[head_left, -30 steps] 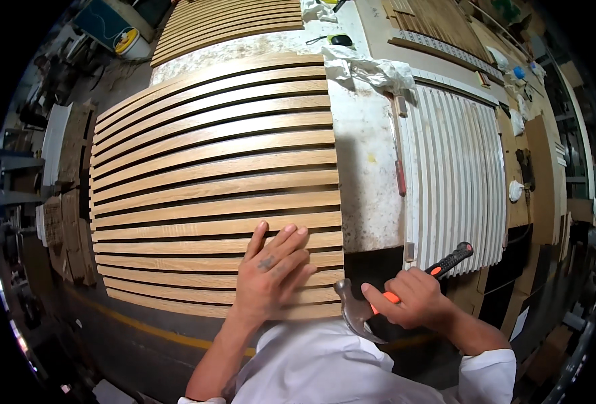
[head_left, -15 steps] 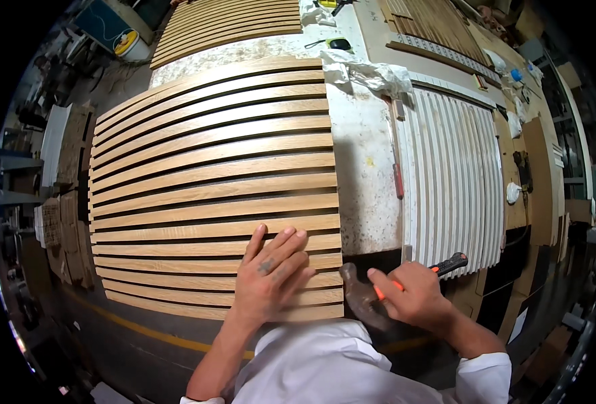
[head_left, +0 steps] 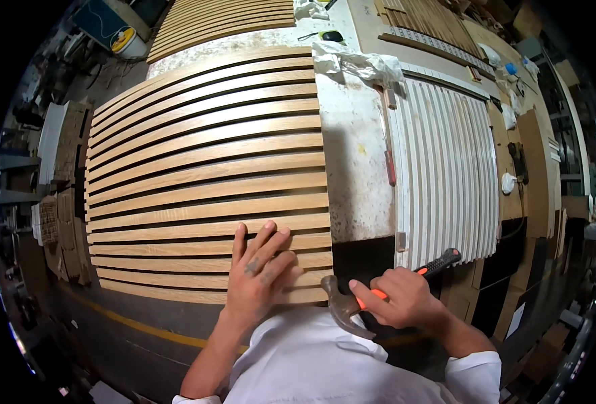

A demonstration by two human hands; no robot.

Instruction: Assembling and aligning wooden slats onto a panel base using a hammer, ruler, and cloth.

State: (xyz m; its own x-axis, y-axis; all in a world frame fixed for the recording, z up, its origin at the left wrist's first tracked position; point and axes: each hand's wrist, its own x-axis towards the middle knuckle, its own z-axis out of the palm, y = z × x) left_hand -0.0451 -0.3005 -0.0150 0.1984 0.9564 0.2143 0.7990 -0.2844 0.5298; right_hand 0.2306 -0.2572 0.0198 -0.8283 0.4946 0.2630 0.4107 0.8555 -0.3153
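A light-wood slatted panel with dark gaps between its slats lies before me on a white, stained worktable. My left hand rests on its near right part, fingers spread over the slats. In my right hand is a claw hammer with a black and orange handle, gripped partway along. The hammer's face is at the panel's right edge, close to the near corner; whether it touches the edge I cannot tell. Its claw points down toward my white shirt.
A white ribbed panel lies to the right, with a red-handled tool along its left side. Crumpled white plastic and a tape measure lie beyond. Another slatted panel is at the far end. Cardboard stacks stand left.
The hammer head, blurred and a little off the panel earlier, has come left to the panel's right edge. My left hand stays on the slats. The whole view has shifted slightly.
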